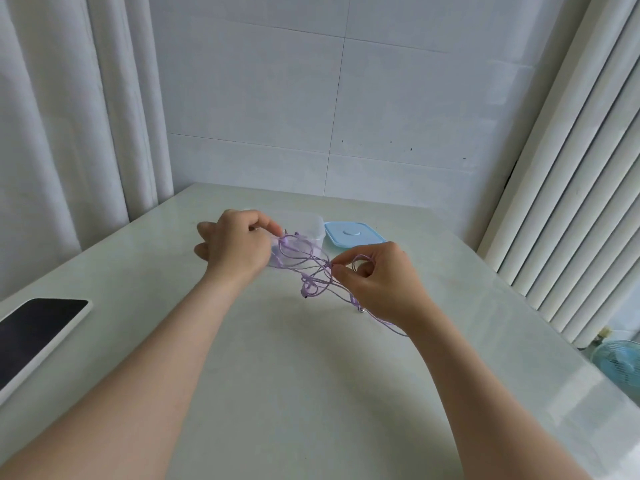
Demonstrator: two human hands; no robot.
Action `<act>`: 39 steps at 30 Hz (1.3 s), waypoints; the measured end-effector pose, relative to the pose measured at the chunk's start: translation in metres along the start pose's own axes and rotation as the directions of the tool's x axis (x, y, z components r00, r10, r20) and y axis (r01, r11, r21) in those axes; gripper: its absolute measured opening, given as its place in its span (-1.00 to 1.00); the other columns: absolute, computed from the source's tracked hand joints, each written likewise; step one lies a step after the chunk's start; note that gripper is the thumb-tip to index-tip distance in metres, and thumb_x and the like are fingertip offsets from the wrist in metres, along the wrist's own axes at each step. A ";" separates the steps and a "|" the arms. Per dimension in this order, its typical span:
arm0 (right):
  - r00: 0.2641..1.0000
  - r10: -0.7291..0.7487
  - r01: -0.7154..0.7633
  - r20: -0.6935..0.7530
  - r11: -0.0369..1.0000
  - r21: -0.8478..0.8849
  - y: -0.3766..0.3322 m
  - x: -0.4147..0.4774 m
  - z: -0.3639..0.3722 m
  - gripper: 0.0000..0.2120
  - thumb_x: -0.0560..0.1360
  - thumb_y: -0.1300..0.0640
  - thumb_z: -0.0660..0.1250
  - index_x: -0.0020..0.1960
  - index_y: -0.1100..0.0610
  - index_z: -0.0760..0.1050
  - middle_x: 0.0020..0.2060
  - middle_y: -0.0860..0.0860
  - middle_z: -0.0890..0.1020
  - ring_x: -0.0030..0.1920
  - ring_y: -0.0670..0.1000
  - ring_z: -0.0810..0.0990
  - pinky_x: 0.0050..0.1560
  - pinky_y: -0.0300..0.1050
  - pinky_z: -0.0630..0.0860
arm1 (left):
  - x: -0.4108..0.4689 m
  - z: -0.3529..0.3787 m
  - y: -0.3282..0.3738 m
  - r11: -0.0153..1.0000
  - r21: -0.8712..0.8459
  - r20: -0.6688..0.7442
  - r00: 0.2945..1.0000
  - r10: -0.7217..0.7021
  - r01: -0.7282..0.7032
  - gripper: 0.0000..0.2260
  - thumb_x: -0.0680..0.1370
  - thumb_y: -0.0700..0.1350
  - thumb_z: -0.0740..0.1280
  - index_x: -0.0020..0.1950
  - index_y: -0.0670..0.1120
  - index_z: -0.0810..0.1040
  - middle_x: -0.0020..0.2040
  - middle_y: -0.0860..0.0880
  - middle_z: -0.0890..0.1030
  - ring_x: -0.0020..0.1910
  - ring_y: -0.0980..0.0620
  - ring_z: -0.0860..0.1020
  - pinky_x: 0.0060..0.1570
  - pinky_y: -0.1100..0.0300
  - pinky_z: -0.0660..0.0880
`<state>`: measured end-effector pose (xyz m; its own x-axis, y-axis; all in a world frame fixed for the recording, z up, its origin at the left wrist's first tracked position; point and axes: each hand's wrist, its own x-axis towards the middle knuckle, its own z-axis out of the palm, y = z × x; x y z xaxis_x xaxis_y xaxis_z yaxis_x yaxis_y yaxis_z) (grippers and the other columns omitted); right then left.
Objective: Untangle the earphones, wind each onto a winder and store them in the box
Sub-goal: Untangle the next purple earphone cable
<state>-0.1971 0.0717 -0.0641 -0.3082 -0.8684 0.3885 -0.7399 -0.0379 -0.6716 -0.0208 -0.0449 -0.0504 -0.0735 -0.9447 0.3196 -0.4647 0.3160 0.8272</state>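
Pale and glossy, the table (311,393) fills the lower half of the frame, and we see 2 bare forearms reaching up across it from the bottom corners. At the left edge lies a phone (38,337) with a dark screen and a white rim, flat on the table and well apart from the hands.

In the middle of the frame our left hand (235,245) has its fingers curled, thumb and forefinger pinching one end of the purple earphones (313,271). Our right hand (381,284), just right of centre, is curled too: thumb and forefinger pinch the cord at the knot, and a loop of it lies over the other bent fingers. The earphones hang between the 2 hands as a loose tangle above the table, with a small dark-tipped end dangling below the knot and a metallic end low beside the right wrist. One strand trails down under that wrist.

Just behind the left hand stands the clear plastic box (311,227), open. Its blue lid (353,233) lies flat beside it, to the right.

A blue fan (620,362) shows at the right edge. Beyond the table rise a white curtain (69,133) at the left, a tiled wall (277,98), and a white slatted panel (571,168) at the right.
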 end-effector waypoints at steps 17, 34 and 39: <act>0.988 0.128 -0.154 0.087 0.844 0.513 -0.009 0.002 -0.007 -0.84 0.64 0.11 0.41 0.00 0.17 0.70 -0.34 0.05 0.51 -0.48 0.03 0.41 -0.49 -0.22 0.26 | -0.010 0.011 -0.001 0.911 -0.191 0.505 0.759 0.411 -0.366 -0.94 0.56 -0.05 0.50 -0.09 -0.01 0.71 -0.25 0.07 0.68 -0.26 0.15 0.61 -0.16 0.22 0.51; 0.931 0.361 -0.351 0.059 0.835 0.423 -0.014 0.001 -0.021 -0.81 0.52 0.21 0.30 -0.23 0.18 0.62 -0.50 -0.02 0.40 -0.38 0.09 0.48 -0.39 -0.18 0.29 | 0.008 0.021 -0.019 0.902 0.070 0.054 0.905 0.422 -0.425 -0.87 0.58 -0.19 0.31 -0.01 -0.02 0.64 -0.11 0.03 0.61 -0.17 0.02 0.58 -0.03 0.07 0.53; 0.898 0.243 -0.329 -0.368 0.925 -0.191 -0.004 0.003 -0.015 -0.67 0.39 -0.02 0.26 -0.39 0.21 0.36 -0.50 0.07 0.41 -0.30 0.15 0.46 -0.13 -0.01 0.26 | -0.002 0.022 -0.019 0.859 0.071 0.271 0.839 0.473 -0.507 -0.88 0.48 -0.11 0.51 -0.07 0.02 0.60 -0.18 0.11 0.65 -0.17 0.17 0.58 -0.14 0.28 0.47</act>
<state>-0.2039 0.0768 -0.0511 -0.6762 -0.6070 0.4176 -0.6974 0.3448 -0.6283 -0.0313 -0.0513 -0.0764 -0.5202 -0.6664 0.5341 -0.4246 0.7444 0.5153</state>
